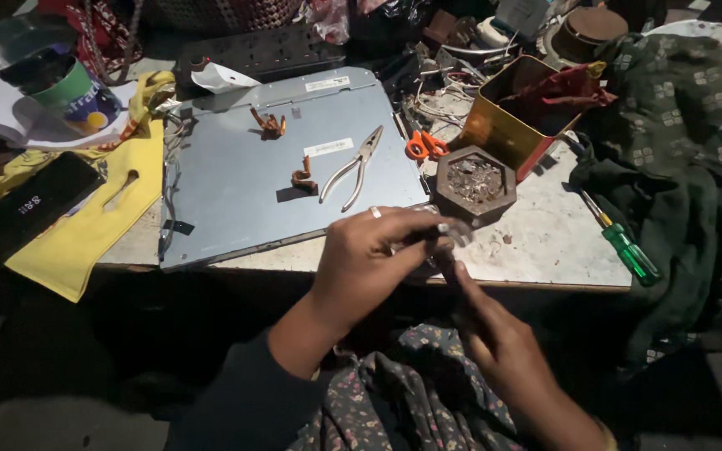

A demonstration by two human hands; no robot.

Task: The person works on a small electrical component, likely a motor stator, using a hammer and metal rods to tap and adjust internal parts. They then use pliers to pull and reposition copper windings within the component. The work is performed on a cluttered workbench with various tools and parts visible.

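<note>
My left hand (369, 259), with a ring on one finger, is held over the table's front edge. It pinches a small pale shiny part (455, 230) at its fingertips. Below it, my right hand (503, 347) points up toward that part and grips what looks like a thin dark tool (447, 271), whose tip meets the part. The light is dim, so I cannot make out the tool's shape. Both hands are just in front of a hexagonal wooden dish (455, 203) filled with small metal bits.
A grey metal panel (236, 192) lies on the table, carrying pliers (353, 169) and two bent copper-coloured pieces (271, 125). Around it are orange-handled scissors (425, 147), a gold tin (495, 125), a green-handled screwdriver (628, 252), dark green cloth (678, 175) and a yellow bag (85, 225).
</note>
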